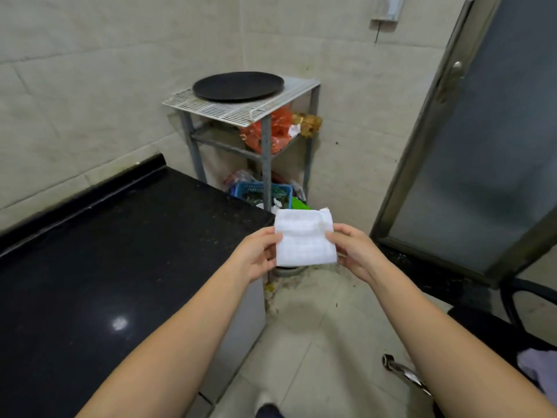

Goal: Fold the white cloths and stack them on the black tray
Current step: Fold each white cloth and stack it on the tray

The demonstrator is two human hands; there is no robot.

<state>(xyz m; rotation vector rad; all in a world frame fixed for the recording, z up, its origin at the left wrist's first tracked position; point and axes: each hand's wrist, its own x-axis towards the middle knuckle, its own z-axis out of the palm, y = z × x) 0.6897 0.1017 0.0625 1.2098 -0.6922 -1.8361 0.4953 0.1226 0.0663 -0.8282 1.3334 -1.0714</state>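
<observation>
Both hands out in front, holding one folded white cloth (305, 238) up in the air betw. them, past the corner of the black counter (105, 267) and above the floor. Cloth is sitting as a neat square, layered folds showing at its top edge, top R corner a bit ragged.

L hand (257, 256) is pinching the cloth's L edge, thumb on the near face, fingers curled behind. R hand (351, 250) is pinching the R edge the same way, thumb on front, fingers wrapping behind. Both grips narrow, on cloth only.

Black tray (238, 86), round, is lying flat on the white wire shelf (241, 108) topping a grey metal rack (266, 152) against the tiled wall (90, 86). Nothing showing on the tray surface; cloth is well apart from it, lower in frame and nearer the person.

Rack's middle level is holding an orange plastic bag (278, 131) and some brownish wrapping. Blue basket (262, 191) w/ dark stuff sitting at rack's foot, partly behind the counter corner and cloth.

Metal-framed frosted glass door (488, 146) standing at R. Black chair (512, 321) at lower R w/ a pale fabric (539, 369) lying on it, kind of fabric can't tell.
</observation>
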